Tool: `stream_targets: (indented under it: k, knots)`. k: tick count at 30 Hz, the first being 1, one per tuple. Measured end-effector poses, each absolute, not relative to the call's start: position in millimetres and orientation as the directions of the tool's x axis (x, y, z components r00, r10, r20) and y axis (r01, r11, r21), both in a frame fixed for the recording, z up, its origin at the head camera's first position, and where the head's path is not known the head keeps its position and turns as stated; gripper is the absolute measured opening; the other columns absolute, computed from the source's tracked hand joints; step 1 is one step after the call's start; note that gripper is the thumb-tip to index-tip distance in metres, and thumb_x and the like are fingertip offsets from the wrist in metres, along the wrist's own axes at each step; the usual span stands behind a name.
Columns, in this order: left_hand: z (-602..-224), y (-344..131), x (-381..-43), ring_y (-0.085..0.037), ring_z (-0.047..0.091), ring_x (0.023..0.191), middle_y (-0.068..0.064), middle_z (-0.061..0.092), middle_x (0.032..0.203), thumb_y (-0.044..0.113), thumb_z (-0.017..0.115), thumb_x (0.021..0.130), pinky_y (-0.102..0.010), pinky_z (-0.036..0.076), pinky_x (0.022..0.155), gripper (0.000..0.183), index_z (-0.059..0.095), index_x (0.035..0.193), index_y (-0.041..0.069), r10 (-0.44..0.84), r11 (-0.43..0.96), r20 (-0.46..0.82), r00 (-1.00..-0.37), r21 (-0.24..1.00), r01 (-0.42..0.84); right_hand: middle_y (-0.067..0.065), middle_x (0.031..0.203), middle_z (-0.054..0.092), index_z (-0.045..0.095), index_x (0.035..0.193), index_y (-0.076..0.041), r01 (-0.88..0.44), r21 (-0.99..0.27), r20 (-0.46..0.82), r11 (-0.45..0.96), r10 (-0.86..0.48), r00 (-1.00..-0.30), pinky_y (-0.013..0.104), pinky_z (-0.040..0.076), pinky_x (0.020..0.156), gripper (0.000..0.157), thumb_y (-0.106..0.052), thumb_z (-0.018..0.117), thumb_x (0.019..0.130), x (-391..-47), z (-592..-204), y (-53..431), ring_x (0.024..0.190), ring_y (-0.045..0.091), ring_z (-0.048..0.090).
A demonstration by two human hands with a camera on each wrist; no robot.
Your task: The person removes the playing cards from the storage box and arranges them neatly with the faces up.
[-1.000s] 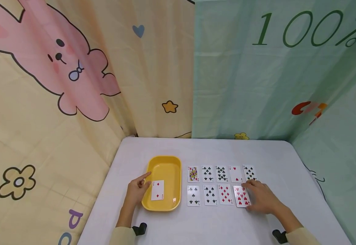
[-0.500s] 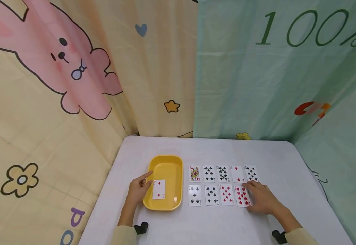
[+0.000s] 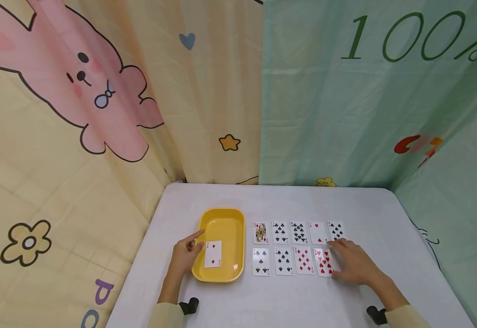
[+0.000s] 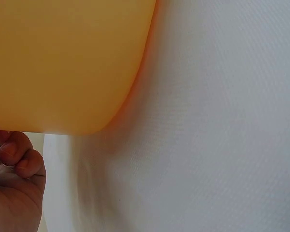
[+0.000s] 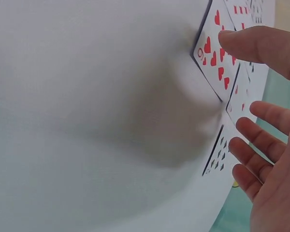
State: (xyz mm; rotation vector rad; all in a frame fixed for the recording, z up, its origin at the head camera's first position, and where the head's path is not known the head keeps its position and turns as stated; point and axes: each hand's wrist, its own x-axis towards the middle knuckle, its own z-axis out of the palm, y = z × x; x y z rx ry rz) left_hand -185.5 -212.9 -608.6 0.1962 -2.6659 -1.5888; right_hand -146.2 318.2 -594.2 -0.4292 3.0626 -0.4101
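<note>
My left hand (image 3: 185, 256) grips the left rim of a yellow tray (image 3: 223, 225), with thumb and index finger at the edge. In the left wrist view, its curled fingers (image 4: 21, 154) are by the tray's wall (image 4: 67, 67). A two of diamonds (image 3: 212, 254) lies face up in the tray. My right hand (image 3: 355, 262) hovers with spread fingers over the right end of the card rows, holding nothing. Its thumb (image 5: 251, 46) overlaps a hearts card (image 3: 323, 262) in the right wrist view; whether it touches cannot be told. The hand partly covers a spades card (image 3: 335, 230).
Two rows of face-up playing cards lie right of the tray, among them a queen of diamonds (image 3: 260, 233), a two of hearts (image 3: 318, 233) and a clubs card (image 3: 260, 262). A white cloth covers the table (image 3: 287, 300). Printed curtains (image 3: 324, 105) stand behind it.
My right hand has drawn slightly right and away from the hearts card, which lies flat at the end of the front row. The left hand and tray have kept their places.
</note>
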Motion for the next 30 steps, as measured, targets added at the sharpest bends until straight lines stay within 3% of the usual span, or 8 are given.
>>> stream_targets:
  k: [15, 30]
  knots:
    - [-608, -217, -187, -0.014, 0.042, 0.068, 0.0, 0.044, 0.079, 0.015, 0.075, 0.095, -0.021, 0.034, 0.054, 0.04, 0.071, 0.133, 0.025, -0.126, 0.458, -0.053, -0.991, 0.883, -0.106, 0.019, 0.144, 0.056, 0.053, 0.146, -0.011, -0.25, -0.37, 0.09, 0.895, -0.234, -0.968, 0.069, 0.045, 0.102, 0.082, -0.038, 0.088, 0.077, -176, -565, 276, 0.131, 0.045, 0.052]
    - [-608, -212, -182, -0.014, 0.042, 0.069, -0.001, 0.043, 0.08, 0.014, 0.075, 0.095, -0.021, 0.033, 0.054, 0.039, 0.072, 0.132, 0.026, -0.146, 0.448, -0.075, -0.987, 0.884, -0.133, 0.008, 0.145, 0.056, 0.053, 0.148, -0.016, -0.429, -0.424, 0.202, 0.798, -0.379, -0.903, 0.059, 0.046, 0.108, 0.08, -0.049, 0.082, 0.081, -209, -544, 166, 0.133, 0.033, 0.055]
